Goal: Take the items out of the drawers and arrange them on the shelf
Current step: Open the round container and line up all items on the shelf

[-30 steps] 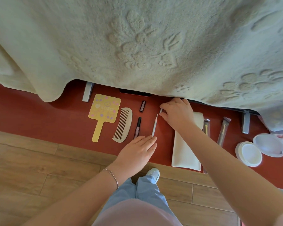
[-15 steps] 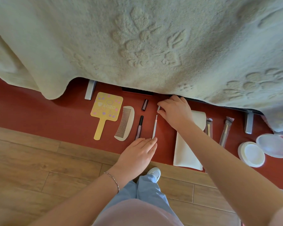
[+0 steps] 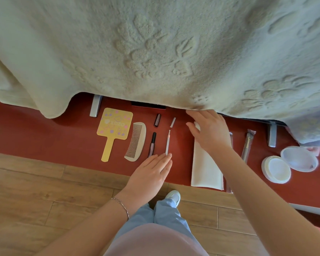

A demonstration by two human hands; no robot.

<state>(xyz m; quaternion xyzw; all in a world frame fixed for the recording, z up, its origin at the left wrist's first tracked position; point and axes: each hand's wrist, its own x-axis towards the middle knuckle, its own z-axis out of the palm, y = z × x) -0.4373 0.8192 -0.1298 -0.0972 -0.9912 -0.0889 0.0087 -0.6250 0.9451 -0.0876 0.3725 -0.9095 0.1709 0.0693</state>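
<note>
I have 1 view only, from the head camera, looking steeply down and forward over the red shelf (image 3: 44, 137). The shelf runs across mid-frame, close below me; the cream blanket (image 3: 155, 48) fills everything above it, the wooden floor (image 3: 35, 191) everything beneath, nearest the lens.

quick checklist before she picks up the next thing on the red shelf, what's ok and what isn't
1. Right hand free: ok, fingers spread, holding nothing, over the white folded cloth.
2. Left hand free: ok, flat, fingertips at the near end of the thin white pen.
3. Pen's small cap seated: not ok, it lies apart, beyond the tip.
4. Dark tube capped: not ok, its dark cap lies separate.
5. Yellow hand mirror and cream comb laid side by side: ok.
6. White round jar closed: not ok, its lid lies beside it.
</note>
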